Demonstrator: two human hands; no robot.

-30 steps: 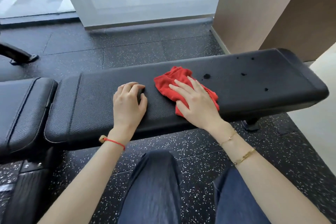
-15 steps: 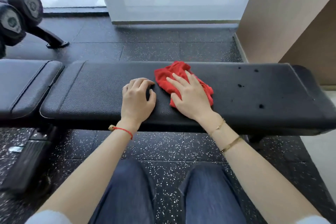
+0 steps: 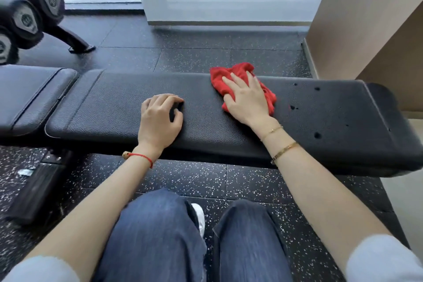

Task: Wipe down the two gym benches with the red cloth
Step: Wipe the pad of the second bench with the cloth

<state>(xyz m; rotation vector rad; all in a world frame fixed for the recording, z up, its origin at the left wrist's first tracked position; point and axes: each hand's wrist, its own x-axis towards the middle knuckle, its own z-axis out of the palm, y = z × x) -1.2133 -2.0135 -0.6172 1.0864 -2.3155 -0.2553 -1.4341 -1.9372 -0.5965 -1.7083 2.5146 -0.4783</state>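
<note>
I see the right hand [image 3: 248,101] flat on the cloth [image 3: 240,71], fingers [image 3: 229,81] straight and slightly spread, pressing it against the surface [image 3: 114,103]. The cloth lies bunched at the far edge, right of the middle. The left hand [image 3: 160,119] rests near the middle of the surface, well apart from the cloth, fingers curled with tips touching the pad, holding nothing. A second pad [image 3: 29,89] adjoins the left end. Dumbbells [image 3: 25,16] sit beyond the far left corner.
</note>
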